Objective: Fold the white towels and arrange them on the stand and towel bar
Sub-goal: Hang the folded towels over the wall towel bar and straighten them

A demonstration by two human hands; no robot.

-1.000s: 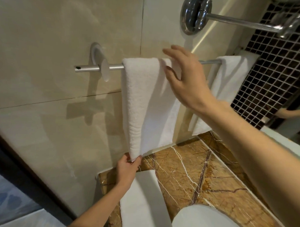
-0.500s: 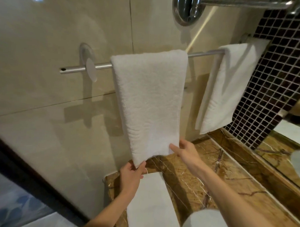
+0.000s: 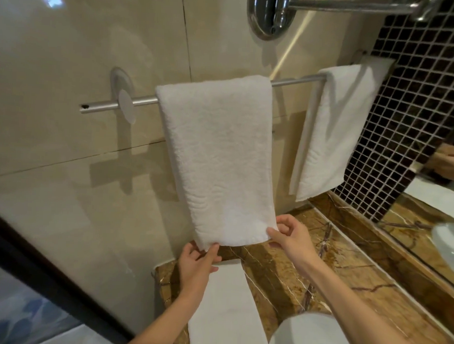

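Observation:
A folded white towel (image 3: 218,156) hangs over the silver towel bar (image 3: 99,107) on the beige tiled wall. My left hand (image 3: 197,263) pinches its lower left corner. At the lower right corner, my right hand (image 3: 290,238) pinches the hem between thumb and fingers. A second folded white towel (image 3: 330,129) hangs further right on the same bar. Below my hands, a flat white towel (image 3: 223,308) lies on the brown marble counter (image 3: 345,291).
A chrome wall mount with a rod (image 3: 272,14) sticks out above the bar. Dark mosaic tile (image 3: 413,114) and a mirror (image 3: 441,194) stand at the right. A white round object (image 3: 310,337) sits at the counter's near edge. A dark frame (image 3: 37,276) runs at lower left.
My right hand dropped from the top of the hanging towel to its lower right corner and pinched it. The left hand stayed at the lower left corner.

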